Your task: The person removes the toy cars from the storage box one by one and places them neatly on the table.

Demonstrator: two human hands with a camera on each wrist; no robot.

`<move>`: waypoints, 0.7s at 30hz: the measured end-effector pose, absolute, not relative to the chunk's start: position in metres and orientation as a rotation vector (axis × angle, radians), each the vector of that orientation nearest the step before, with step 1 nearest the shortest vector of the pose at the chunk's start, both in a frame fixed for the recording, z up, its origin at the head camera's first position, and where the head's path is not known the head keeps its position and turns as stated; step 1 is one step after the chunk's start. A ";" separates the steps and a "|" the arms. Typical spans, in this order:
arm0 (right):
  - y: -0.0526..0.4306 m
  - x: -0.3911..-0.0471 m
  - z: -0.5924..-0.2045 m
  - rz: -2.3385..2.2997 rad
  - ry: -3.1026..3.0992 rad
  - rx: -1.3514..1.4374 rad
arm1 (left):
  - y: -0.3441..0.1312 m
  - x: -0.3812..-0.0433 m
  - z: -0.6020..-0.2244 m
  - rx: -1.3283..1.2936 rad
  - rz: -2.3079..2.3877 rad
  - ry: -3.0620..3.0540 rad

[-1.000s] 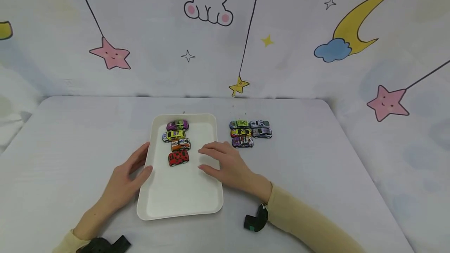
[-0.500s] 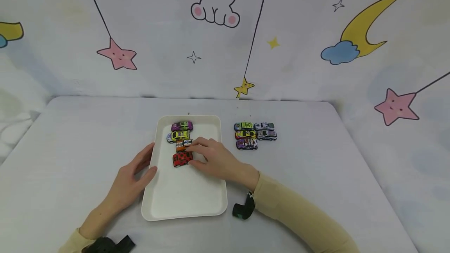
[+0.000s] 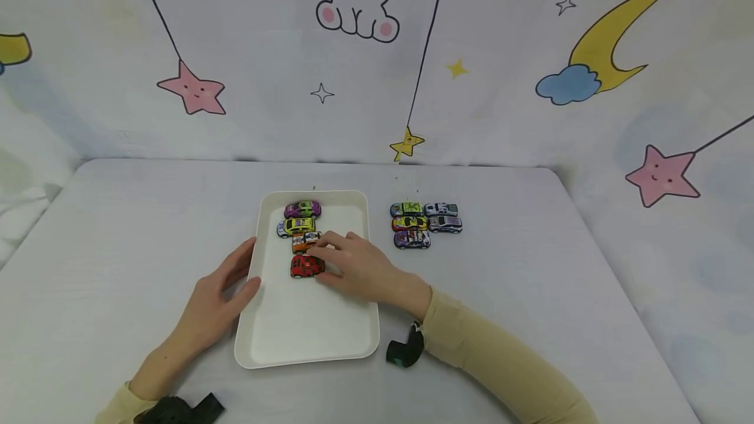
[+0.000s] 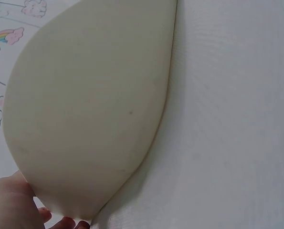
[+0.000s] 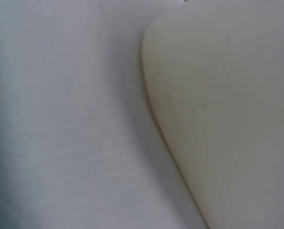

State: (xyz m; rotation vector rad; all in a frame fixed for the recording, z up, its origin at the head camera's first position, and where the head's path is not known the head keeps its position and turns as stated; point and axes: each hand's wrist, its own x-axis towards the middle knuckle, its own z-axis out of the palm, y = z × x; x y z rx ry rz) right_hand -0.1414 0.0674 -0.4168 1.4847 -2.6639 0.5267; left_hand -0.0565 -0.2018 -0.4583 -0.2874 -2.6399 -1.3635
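Note:
A white tray (image 3: 306, 326) lies in the middle of the table. My left hand (image 3: 215, 303) grips its left edge, thumb at the rim and the other fingers along the outer wall; in the left wrist view its fingertips (image 4: 65, 223) show at the bottom. Reaching over the tray's right side, my right hand (image 3: 359, 267) pinches a red toy car (image 3: 304, 267) with dark spots by its right end. Just beyond lies an orange and white toy car (image 3: 304, 243), partly covered by a finger. A yellow toy car (image 3: 296, 227) and a purple toy car (image 3: 302, 209) continue the column.
Right of the tray, several more toy cars sit close together, among them a green one (image 3: 406, 209), a red and yellow one (image 3: 409, 223) and a dark purple one (image 3: 412, 239). A wall sheet (image 3: 265, 123) with cartoon prints rises behind the table (image 3: 501, 247).
My right hand has moved left, from over the tray's right part to the red car, and taken hold of it. That car has turned from slanted to nearly straight. The left hand stays on the tray.

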 end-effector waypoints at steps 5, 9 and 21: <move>0.068 -0.140 -0.418 0.530 -2.692 1.446 | -0.201 -0.056 -0.457 -0.273 -1.349 -2.658; 0.068 -0.140 -0.419 0.532 -2.683 1.441 | -0.201 -0.056 -0.457 -0.259 -1.346 -2.670; 0.070 -0.139 -0.422 0.620 -2.643 1.424 | -0.201 -0.056 -0.458 -0.268 -1.338 -2.668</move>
